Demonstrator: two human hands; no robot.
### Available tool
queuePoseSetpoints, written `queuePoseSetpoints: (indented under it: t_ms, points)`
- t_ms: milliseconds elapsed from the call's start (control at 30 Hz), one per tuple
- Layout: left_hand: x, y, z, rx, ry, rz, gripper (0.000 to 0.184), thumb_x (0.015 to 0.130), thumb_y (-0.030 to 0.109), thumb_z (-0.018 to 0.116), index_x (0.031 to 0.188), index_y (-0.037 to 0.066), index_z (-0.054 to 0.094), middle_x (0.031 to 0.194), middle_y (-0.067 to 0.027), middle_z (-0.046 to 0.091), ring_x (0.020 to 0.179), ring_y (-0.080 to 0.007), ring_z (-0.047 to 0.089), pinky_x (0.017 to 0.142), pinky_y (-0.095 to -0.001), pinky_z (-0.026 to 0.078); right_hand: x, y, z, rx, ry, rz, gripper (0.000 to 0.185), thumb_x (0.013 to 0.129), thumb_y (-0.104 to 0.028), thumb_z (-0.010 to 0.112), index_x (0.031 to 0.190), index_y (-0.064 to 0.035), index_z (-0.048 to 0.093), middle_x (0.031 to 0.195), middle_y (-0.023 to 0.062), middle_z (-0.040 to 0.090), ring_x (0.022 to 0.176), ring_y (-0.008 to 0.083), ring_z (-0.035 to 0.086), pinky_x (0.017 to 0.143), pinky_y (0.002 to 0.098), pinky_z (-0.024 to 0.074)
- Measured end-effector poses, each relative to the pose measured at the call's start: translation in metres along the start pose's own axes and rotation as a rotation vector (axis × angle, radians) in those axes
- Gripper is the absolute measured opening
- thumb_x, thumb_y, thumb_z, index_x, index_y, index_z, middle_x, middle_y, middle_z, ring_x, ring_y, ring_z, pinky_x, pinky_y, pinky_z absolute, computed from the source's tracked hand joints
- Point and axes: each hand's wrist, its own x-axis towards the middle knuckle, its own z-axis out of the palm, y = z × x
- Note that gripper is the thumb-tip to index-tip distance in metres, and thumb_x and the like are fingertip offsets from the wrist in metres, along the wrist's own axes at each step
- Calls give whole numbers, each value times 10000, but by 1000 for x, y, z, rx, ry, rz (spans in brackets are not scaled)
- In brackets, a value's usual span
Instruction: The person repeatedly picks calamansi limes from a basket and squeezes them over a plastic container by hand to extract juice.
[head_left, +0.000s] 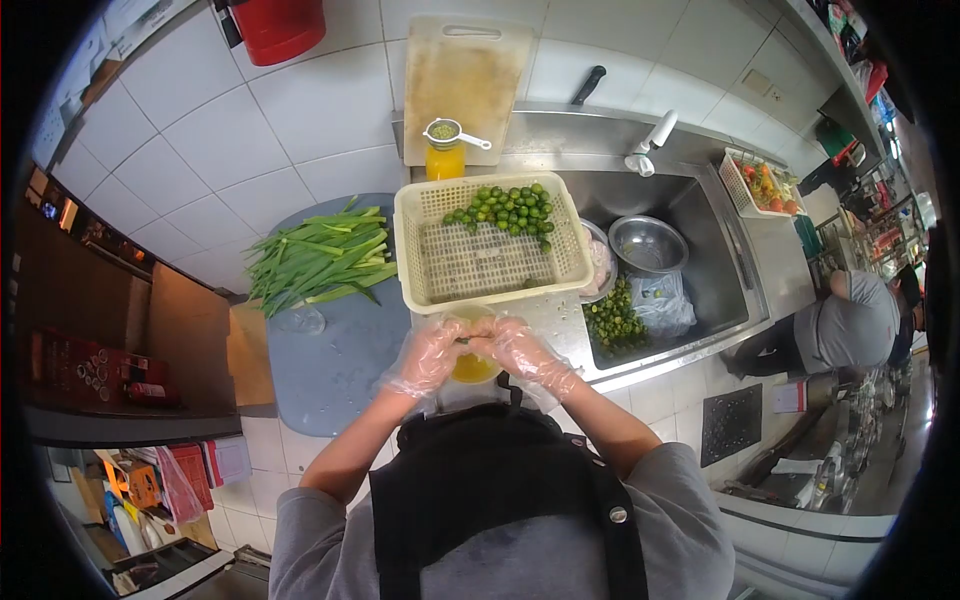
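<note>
My left hand point(426, 356) and my right hand point(527, 354), both in clear plastic gloves, meet fingertip to fingertip in front of me. Between them they pinch a small green citrus fruit point(463, 341), mostly hidden by the fingers. Just below is a container of yellow juice point(475, 370), its rim partly covered by my hands. Beyond them stands a cream plastic basket point(408, 250), where several whole green citrus fruits point(515, 208) are heaped toward the far right.
Behind the basket, a strainer point(442, 130) rests on a jar of yellow juice point(446, 162). Green leaves point(330, 250) lie on a grey board point(340, 370). The sink point(715, 270) holds a metal bowl point(648, 245) and squeezed citrus halves point(615, 320). A person point(850, 320) stands at right.
</note>
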Motion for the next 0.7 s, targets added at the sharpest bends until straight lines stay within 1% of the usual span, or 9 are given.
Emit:
queuePoseSetpoints:
  t_ms: [167, 233, 300, 367, 400, 433, 500, 567, 700]
  points:
    - [-2, -16, 6, 67, -10, 81, 230, 777, -1, 600, 1003, 26, 632, 948, -187, 648, 924, -422, 612, 807, -452, 505, -1, 20, 13, -68, 51, -110, 212, 894, -161, 633, 1018, -1, 697, 905, 226, 671, 843, 349, 664, 763, 417, 509]
    - [-3, -19, 8, 115, -23, 113, 228, 786, -10, 618, 1010, 31, 639, 949, -169, 651, 888, -383, 625, 787, -423, 508, -1, 30, 15, -268, 82, -244, 219, 917, -115, 642, 1103, -11, 691, 942, 169, 713, 872, 235, 679, 823, 346, 518]
    - [-5, -20, 8, 165, -34, 146, 229, 796, -19, 636, 1018, 35, 646, 949, -151, 655, 851, -343, 638, 768, -395, 512, 3, 41, 15, -253, 70, -163, 227, 916, -121, 644, 1111, -10, 682, 947, 168, 709, 872, 243, 678, 821, 348, 520]
    - [-2, -11, 6, -112, -17, -46, 196, 824, 7, 671, 1014, 45, 644, 961, -139, 663, 852, -329, 639, 769, -398, 511, 5, 30, 9, -239, 64, -82, 236, 916, -126, 646, 1119, -10, 674, 952, 166, 705, 872, 251, 678, 818, 351, 521]
    - [1, -6, 5, -112, -20, -43, 196, 824, 7, 671, 1014, 45, 644, 961, -139, 663, 852, -329, 639, 769, -398, 511, 3, 14, 2, -170, 97, -6, 230, 898, -152, 644, 1074, -7, 677, 918, 197, 680, 862, 304, 669, 801, 391, 515]
    - [4, 2, 3, -233, -2, -154, 190, 826, 30, 684, 1012, 42, 643, 961, -144, 664, 866, -343, 633, 785, -409, 508, 2, 4, -1, -100, 128, 71, 230, 881, -178, 643, 1028, -5, 679, 884, 227, 654, 852, 357, 660, 784, 431, 508]
    - [5, 11, -3, -354, 19, -269, 189, 829, 53, 696, 1009, 39, 642, 961, -148, 665, 880, -356, 627, 801, -420, 505, -1, 7, -3, -24, 98, 42, 238, 884, -188, 640, 1039, -12, 679, 886, 226, 654, 859, 354, 660, 790, 428, 508]
    - [7, 15, -9, -18, 64, -29, 179, 841, 44, 693, 1012, 39, 637, 953, -143, 677, 832, -338, 638, 763, -400, 512, -3, -2, -4, 49, 67, 7, 245, 887, -197, 637, 1049, -18, 680, 887, 225, 654, 865, 351, 660, 795, 425, 508]
    - [1, 13, -2, 14, 78, -9, 153, 837, 49, 687, 977, 40, 623, 904, -165, 662, 820, -369, 626, 742, -415, 503, -9, -13, -3, -129, 16, -30, 225, 901, -194, 611, 1031, -16, 658, 903, 241, 653, 871, 388, 651, 794, 450, 500]
